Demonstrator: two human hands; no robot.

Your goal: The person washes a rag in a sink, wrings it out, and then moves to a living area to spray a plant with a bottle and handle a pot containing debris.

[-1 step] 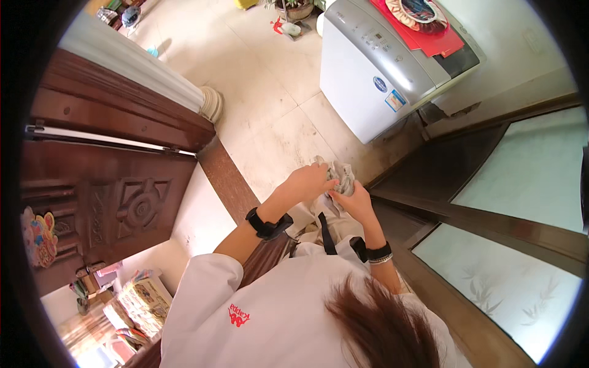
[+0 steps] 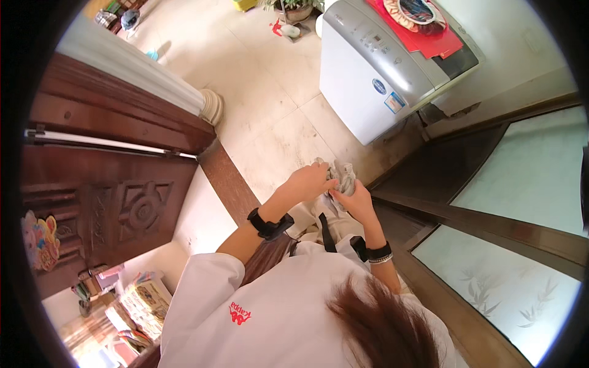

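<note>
much of the pale tiled floor (image 2: 264, 98) spreads left of the white washing machine (image 2: 362, 80), the landmark here. past that floor, farther left of the machine, stands a carved brown wooden door (image 2: 98, 211). right of the machine and nearer the person run dark-framed frosted glass panels (image 2: 515, 165). on top of the machine lie flat red packets (image 2: 445, 44).

both hands are off the near corner of the washing machine, on the person's side of it. the left hand (image 2: 310, 183) comes in from the left, its back up, fingers curled over the far-left edge of a crumpled grey cloth (image 2: 343, 176) and thumb pointing right across it. the right hand (image 2: 356, 199) cups the near, right side, with its thumb reaching left. each one pinches the cloth between thumb and fingers; the thumbs come close together, though whether they touch i cannot tell.

so the cloth lies between the two hands and slightly beyond the thumbs, toward the washing machine. neither hand is nearer to it, since both touch it. bunched as it is, it has no firm long axis; the visible part runs roughly from the person toward the machine. smaller still are the black wristbands (image 2: 268, 226), one on each forearm.
</note>
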